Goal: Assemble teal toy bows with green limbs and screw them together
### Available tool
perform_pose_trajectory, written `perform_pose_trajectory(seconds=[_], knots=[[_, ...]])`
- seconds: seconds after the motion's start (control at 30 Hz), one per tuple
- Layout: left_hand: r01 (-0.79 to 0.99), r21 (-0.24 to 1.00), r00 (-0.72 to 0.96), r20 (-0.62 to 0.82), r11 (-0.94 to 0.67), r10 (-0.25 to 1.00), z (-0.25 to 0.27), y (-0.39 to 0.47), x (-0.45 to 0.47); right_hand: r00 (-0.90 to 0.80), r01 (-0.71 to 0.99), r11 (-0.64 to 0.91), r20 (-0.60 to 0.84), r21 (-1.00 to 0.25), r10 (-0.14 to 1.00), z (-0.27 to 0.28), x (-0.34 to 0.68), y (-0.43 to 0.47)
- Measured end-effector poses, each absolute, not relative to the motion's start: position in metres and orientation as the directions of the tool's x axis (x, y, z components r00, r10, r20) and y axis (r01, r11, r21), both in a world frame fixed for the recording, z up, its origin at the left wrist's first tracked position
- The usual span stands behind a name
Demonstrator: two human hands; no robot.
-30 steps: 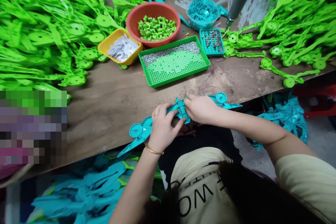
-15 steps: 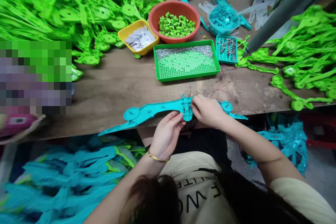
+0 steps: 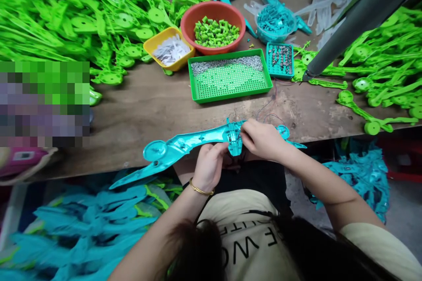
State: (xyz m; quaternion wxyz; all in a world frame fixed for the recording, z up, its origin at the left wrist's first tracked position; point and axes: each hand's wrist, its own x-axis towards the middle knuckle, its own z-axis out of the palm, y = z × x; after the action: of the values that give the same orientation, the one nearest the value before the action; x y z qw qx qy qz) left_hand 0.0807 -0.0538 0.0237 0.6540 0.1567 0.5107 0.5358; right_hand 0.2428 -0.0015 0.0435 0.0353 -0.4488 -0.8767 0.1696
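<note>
A long turquoise plastic toy bow half (image 3: 204, 136) lies across the table's front edge, its ribbed inner side up and its pointed left tip hanging past the edge. My left hand (image 3: 211, 162) grips it from below, beside the chunky middle block, with thumb and fingers closed. On the other side of that block, my right hand (image 3: 262, 138) has its fingers pinched against the piece. Whether a small part is between those fingertips is hidden. Thin red and dark wires (image 3: 275, 116) lie just beyond my right hand.
Ahead stand a green perforated tray (image 3: 231, 96) of small metal pieces, a turquoise tray (image 3: 280, 73), a yellow dish (image 3: 187, 56) and a red bowl (image 3: 212, 9). Green parts (image 3: 125, 22) heap at left and right. A dark pole (image 3: 346, 30) slants in. Turquoise parts (image 3: 92, 224) fill the space below left.
The left end of the turquoise piece has swung down and toward me, and the piece has tilted slightly. Both hands stay on it near the middle block.
</note>
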Motion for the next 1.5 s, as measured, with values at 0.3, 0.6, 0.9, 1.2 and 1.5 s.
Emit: perform_pose_trajectory(seconds=[0.3, 0.6, 0.9, 1.2, 1.5], knots=[[-0.592, 0.701, -0.048, -0.524, 0.398, 0.85, 0.024, -0.056, 0.085, -0.585, 0.802, 0.537, -0.162, -0.264, 0.794, 0.054, 0.239, 0.0], [-0.457, 0.82, -0.113, -0.438, 0.344, 0.892, 0.02, -0.059, 0.086, -0.57, 0.816, 0.518, -0.207, -0.257, 0.795, 0.06, 0.241, 0.001], [-0.371, 0.83, -0.047, -0.464, 0.416, 0.885, 0.02, -0.058, 0.076, -0.585, 0.803, 0.525, -0.21, -0.282, 0.783, 0.059, 0.24, 0.002], [-0.443, 0.784, -0.05, -0.506, 0.435, 0.861, 0.027, -0.055, 0.075, -0.583, 0.751, 0.472, -0.128, -0.462, 0.802, 0.052, 0.248, 0.008], [-0.5, 0.78, -0.034, -0.451, 0.375, 0.892, 0.022, -0.056, 0.078, -0.563, 0.799, 0.471, -0.19, -0.374, 0.805, 0.055, 0.244, 0.005]])
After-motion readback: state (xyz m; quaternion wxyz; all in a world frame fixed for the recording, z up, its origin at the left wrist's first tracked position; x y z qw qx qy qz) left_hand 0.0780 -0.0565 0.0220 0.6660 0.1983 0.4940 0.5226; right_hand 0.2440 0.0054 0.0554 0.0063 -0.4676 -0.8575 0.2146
